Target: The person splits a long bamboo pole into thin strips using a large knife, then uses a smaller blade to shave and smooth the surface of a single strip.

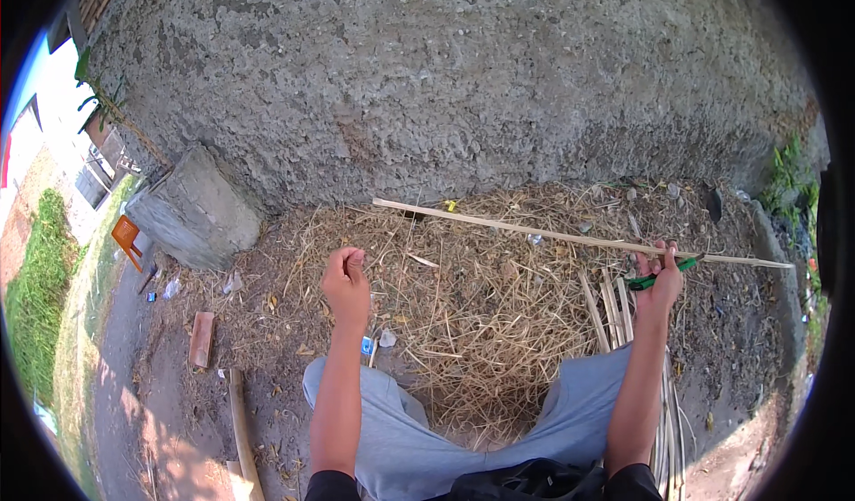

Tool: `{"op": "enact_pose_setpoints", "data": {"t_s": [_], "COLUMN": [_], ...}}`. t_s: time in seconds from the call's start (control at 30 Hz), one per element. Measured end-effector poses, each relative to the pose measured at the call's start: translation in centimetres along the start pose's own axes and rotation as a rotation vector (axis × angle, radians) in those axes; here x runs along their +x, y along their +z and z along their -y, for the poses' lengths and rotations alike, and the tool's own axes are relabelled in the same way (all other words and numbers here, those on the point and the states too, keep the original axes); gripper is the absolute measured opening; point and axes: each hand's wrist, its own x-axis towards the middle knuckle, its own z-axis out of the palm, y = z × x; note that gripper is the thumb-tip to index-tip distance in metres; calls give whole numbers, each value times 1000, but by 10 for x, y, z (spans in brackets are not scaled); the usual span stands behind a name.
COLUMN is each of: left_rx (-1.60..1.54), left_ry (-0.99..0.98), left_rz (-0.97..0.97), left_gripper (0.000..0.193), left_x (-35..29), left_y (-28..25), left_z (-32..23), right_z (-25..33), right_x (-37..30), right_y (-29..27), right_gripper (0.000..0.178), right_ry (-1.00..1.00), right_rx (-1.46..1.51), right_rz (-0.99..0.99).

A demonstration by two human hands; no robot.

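Took straw heap (481,358) as landmark. Found long pale strip (508,226) aloft beyond straw heap, slanting from its far left to its right. Saw right hand (661,274) clamped on strip, also around green-handled tool (643,282), possibly a knife; could not tell blade direction. Saw left hand (346,274) left of straw heap, fingers curled together, nothing visible in them, apart from strip.

Judged best to steady strip's long free side with left hand, keep fingers off any sharp edge, and move tool slowly, away from knees (579,403).

Noted rough wall (463,82) beyond straw heap, limiting forward swing; concrete block (200,207) far left; loose strips (610,309) just right; low kerb (773,238) farther right, overlapped by strip's end in view. Judged most room directly above straw heap.
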Motion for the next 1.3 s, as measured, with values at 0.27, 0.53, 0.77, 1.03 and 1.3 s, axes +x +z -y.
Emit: {"op": "enact_pose_setpoints", "data": {"t_s": [0.27, 0.53, 0.77, 1.03, 1.3], "left_rx": [512, 448, 705, 382, 243], "left_ry": [130, 148, -58, 110, 402], "left_rz": [27, 60, -302, 319, 696], "left_gripper": [2, 8, 5, 51, 77], "left_x": [17, 17, 37, -14, -57], "left_y": [-32, -45, -83, -15, 23], "left_z": [26, 42, 63, -4, -40], "right_z": [47, 71, 103, 84, 49], "right_x": [42, 41, 74, 40, 15], "right_y": [-52, -71, -123, -88, -44], "right_gripper": [24, 27, 18, 25, 28], "right_ry": [-107, -210, -224, -303, -170], "right_rx": [31, 53, 64, 185, 90], "right_rz": [-278, -309, -516, -186, -17]}}
